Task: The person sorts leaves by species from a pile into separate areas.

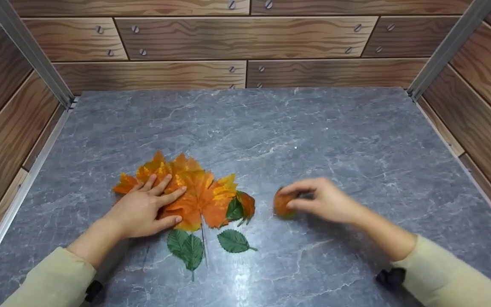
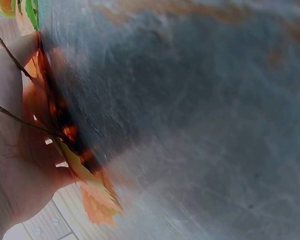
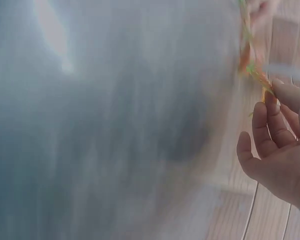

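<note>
My left hand (image 1: 141, 211) rests with spread fingers on a cluster of orange and yellow artificial maple leaves (image 1: 200, 196). In the left wrist view, thin dark stems and an orange leaf (image 2: 97, 200) show beside the palm. To the right, my right hand (image 1: 324, 200) pinches a small orange leaf (image 1: 283, 205) between thumb and fingers. That leaf is blurred in the head view; in the right wrist view it appears edge-on at the fingertips. A small orange leaf (image 1: 249, 204) and a green leaf (image 1: 234, 209) lie against the cluster's right side.
Two overlapping green leaves (image 1: 188, 249) lie below the cluster, with one more green leaf (image 1: 233, 241) to their right. Everything lies on a grey marbled tabletop (image 1: 271, 123). Wood-patterned panels (image 1: 245, 38) and metal posts (image 1: 36, 51) border the back and sides.
</note>
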Motion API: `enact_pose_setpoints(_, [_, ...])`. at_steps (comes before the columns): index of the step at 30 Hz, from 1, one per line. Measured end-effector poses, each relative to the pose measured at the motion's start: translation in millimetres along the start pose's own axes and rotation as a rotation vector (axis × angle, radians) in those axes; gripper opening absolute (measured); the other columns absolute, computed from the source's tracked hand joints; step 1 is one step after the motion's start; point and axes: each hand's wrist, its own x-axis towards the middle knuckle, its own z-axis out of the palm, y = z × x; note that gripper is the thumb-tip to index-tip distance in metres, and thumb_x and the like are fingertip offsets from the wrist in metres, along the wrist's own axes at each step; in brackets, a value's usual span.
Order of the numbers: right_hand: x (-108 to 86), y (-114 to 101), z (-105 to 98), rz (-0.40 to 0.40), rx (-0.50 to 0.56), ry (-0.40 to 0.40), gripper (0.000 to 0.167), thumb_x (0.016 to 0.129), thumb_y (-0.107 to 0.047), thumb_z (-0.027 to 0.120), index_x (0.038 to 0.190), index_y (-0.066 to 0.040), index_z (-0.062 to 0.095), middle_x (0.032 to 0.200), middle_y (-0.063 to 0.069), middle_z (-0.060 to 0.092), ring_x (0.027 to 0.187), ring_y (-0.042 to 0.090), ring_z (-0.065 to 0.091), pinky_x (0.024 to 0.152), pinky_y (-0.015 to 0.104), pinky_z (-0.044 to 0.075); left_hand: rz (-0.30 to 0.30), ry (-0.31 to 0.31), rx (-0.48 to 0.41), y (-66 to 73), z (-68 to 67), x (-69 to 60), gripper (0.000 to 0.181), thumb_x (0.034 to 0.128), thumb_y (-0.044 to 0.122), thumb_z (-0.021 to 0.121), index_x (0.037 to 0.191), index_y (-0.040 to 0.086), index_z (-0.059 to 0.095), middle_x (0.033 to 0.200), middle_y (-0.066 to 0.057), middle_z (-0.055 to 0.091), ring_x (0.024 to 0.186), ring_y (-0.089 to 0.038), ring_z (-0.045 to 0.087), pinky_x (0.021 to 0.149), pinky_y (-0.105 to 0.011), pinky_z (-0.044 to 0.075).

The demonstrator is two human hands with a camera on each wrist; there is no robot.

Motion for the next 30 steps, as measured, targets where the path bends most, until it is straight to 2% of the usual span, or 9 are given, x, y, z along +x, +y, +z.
enact_pose_setpoints(5, [-6.8,26.2,-47.4,0.030,-0.016,0.132,0.034,0.095,-0.008,0.078,0.129,-0.011,0.076,0.124,0.007,0.076,0.110,0.022,0.071,0.095,0.029,0.057,0.000,0.009,0.003,-0.4,-0.4,-0.4,0.072,0.1036,0.066,0.055,0.163,0.027,0.046,0.169,-0.023,0.029,0.151,-0.060,0.024,0.117,-0.074,0.028])
enact_pose_setpoints(9, [-15.4,49.7,-81.4,0.068,-0.015,0.230,0.035,0.095,-0.002,0.077,0.130,-0.004,0.075,0.128,0.017,0.074,0.108,0.016,0.071,0.092,0.021,0.056,-0.003,0.007,0.006,-0.7,-0.4,0.1,0.072,0.1035,0.066,0.055,0.163,0.027,0.046,0.169,-0.022,0.029,0.151,-0.059,0.024,0.117,-0.074,0.027])
enact_pose_setpoints(13, [-27.4,68.5,-107.6,0.124,-0.036,0.289,0.036,0.096,-0.001,0.075,0.132,0.002,0.072,0.129,0.025,0.071,0.104,0.010,0.070,0.087,0.017,0.055,-0.003,-0.001,0.002,-0.7,0.1,0.5,0.072,0.1037,0.066,0.054,0.163,0.027,0.045,0.170,-0.022,0.028,0.151,-0.059,0.024,0.117,-0.074,0.027])
enact_pose_setpoints(22, [-59.3,98.0,-142.3,0.211,-0.056,0.301,0.038,0.099,0.007,0.067,0.137,0.008,0.066,0.133,0.032,0.065,0.101,0.003,0.067,0.080,0.018,0.056,0.006,0.007,-0.004,-0.4,1.1,0.1,0.071,0.1041,0.066,0.053,0.163,0.027,0.046,0.169,-0.023,0.029,0.151,-0.060,0.025,0.117,-0.075,0.028])
enact_pose_setpoints(30, [-69.4,109.3,-156.8,0.283,-0.099,0.272,0.039,0.102,0.004,0.063,0.141,0.009,0.062,0.137,0.032,0.063,0.102,-0.002,0.063,0.080,0.016,0.054,0.011,0.021,-0.004,-0.6,1.1,-0.3,0.071,0.1038,0.066,0.055,0.162,0.026,0.048,0.169,-0.023,0.031,0.151,-0.059,0.025,0.117,-0.074,0.028])
